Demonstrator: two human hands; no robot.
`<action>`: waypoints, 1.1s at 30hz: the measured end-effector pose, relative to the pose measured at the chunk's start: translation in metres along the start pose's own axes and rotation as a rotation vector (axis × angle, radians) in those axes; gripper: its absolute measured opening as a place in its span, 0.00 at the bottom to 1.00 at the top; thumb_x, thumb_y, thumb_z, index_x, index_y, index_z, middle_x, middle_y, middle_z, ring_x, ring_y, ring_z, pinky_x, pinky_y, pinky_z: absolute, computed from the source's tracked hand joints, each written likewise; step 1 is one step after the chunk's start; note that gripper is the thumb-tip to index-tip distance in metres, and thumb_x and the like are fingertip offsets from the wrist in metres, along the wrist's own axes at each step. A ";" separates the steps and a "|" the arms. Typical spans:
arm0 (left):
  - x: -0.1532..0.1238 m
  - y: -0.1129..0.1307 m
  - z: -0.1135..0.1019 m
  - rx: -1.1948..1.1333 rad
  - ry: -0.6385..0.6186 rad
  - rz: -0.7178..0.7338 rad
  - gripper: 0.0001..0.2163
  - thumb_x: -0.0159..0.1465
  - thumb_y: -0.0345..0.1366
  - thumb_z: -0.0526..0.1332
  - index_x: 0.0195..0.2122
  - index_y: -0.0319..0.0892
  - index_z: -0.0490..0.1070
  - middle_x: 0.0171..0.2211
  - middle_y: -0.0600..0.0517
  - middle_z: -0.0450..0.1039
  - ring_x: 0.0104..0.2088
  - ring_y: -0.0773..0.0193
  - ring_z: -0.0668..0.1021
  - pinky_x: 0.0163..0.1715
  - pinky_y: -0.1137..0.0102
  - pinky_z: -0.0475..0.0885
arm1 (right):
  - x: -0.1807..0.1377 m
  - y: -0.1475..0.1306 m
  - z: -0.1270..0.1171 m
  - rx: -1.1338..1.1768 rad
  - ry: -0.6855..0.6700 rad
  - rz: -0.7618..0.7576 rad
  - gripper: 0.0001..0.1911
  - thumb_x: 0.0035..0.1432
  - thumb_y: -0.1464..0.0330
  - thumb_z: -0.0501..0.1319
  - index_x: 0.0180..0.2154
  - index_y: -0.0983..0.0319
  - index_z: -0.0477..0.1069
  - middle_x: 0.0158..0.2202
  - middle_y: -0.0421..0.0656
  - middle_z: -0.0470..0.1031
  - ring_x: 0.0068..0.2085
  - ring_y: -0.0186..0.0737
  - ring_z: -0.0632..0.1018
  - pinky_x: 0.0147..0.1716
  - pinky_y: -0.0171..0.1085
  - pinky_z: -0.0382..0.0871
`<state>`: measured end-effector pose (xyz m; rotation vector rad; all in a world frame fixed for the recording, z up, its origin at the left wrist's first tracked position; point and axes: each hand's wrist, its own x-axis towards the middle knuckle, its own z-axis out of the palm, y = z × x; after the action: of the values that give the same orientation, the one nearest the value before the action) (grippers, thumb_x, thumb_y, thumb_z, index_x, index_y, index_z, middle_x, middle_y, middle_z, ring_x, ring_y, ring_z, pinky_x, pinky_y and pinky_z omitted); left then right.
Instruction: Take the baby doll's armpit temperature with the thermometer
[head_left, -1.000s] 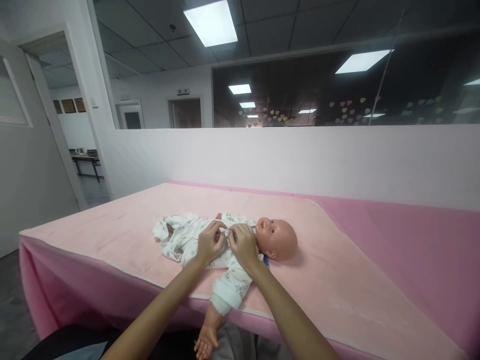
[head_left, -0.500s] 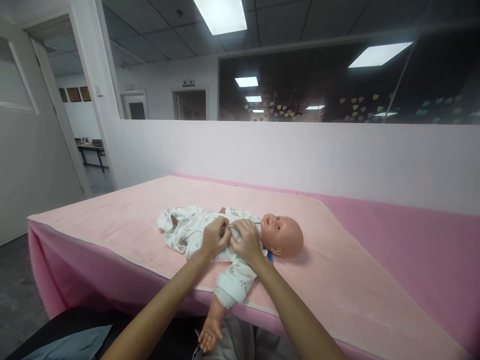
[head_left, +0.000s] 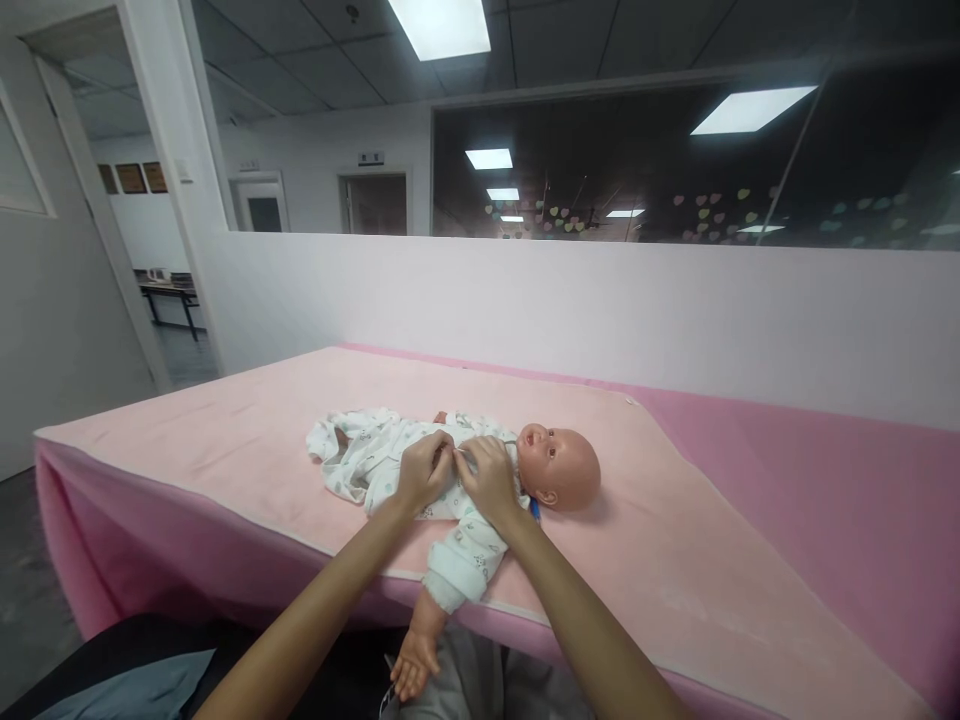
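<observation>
- The doll lies on its back near the front edge of the table, head to the right.
- It wears a white romper.
- The left hand and right hand meet at its chest, each pinching the romper's front.
- One doll arm hangs over the table edge.
- A pink cloth covers the table.

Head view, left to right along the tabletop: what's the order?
Pale pink blanket → romper (leg end) → left hand → right hand → doll's head → darker pink sheet.
</observation>
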<state>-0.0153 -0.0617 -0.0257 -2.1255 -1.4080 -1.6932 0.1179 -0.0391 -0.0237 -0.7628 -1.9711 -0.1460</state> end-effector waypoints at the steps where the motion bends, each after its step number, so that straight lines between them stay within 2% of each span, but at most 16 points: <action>1: 0.000 0.000 0.000 0.001 0.006 0.010 0.05 0.57 0.31 0.49 0.27 0.42 0.63 0.22 0.55 0.66 0.22 0.67 0.68 0.26 0.73 0.62 | 0.000 0.000 0.000 0.003 0.001 0.000 0.08 0.59 0.68 0.53 0.27 0.60 0.65 0.28 0.41 0.71 0.32 0.38 0.68 0.36 0.37 0.58; 7: -0.002 -0.001 -0.001 0.027 0.061 0.041 0.05 0.50 0.28 0.50 0.28 0.42 0.62 0.24 0.54 0.67 0.24 0.66 0.69 0.26 0.72 0.63 | 0.001 -0.001 -0.001 0.014 0.005 -0.008 0.07 0.57 0.67 0.56 0.27 0.60 0.66 0.29 0.41 0.72 0.33 0.38 0.69 0.38 0.37 0.58; 14: -0.004 -0.001 0.001 0.126 0.110 0.015 0.04 0.50 0.29 0.51 0.27 0.42 0.62 0.18 0.56 0.63 0.18 0.68 0.65 0.23 0.73 0.60 | 0.001 0.000 0.000 0.027 0.011 -0.019 0.04 0.54 0.70 0.58 0.27 0.60 0.66 0.29 0.40 0.72 0.33 0.38 0.70 0.38 0.38 0.59; 25: -0.002 -0.001 -0.004 0.068 0.069 -0.036 0.05 0.48 0.30 0.50 0.27 0.42 0.63 0.18 0.55 0.64 0.20 0.66 0.67 0.23 0.73 0.61 | 0.000 -0.008 -0.006 0.049 0.137 -0.069 0.06 0.53 0.71 0.55 0.25 0.60 0.62 0.25 0.41 0.69 0.31 0.38 0.67 0.36 0.37 0.60; 30: 0.003 -0.012 -0.014 0.203 0.050 -0.192 0.07 0.49 0.28 0.49 0.24 0.42 0.65 0.17 0.56 0.64 0.20 0.66 0.66 0.24 0.72 0.58 | -0.001 -0.007 -0.005 0.047 0.144 -0.098 0.06 0.53 0.71 0.54 0.25 0.60 0.61 0.24 0.41 0.68 0.30 0.38 0.67 0.35 0.37 0.60; 33: 0.003 -0.022 -0.026 0.170 0.021 -0.284 0.07 0.49 0.29 0.49 0.23 0.42 0.66 0.18 0.55 0.66 0.21 0.65 0.67 0.25 0.71 0.59 | -0.002 -0.005 -0.003 0.033 0.110 -0.098 0.06 0.53 0.70 0.54 0.24 0.60 0.61 0.24 0.41 0.68 0.30 0.37 0.67 0.35 0.38 0.60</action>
<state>-0.0491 -0.0621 -0.0233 -1.8868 -1.8487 -1.6059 0.1177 -0.0453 -0.0223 -0.6244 -1.9026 -0.2095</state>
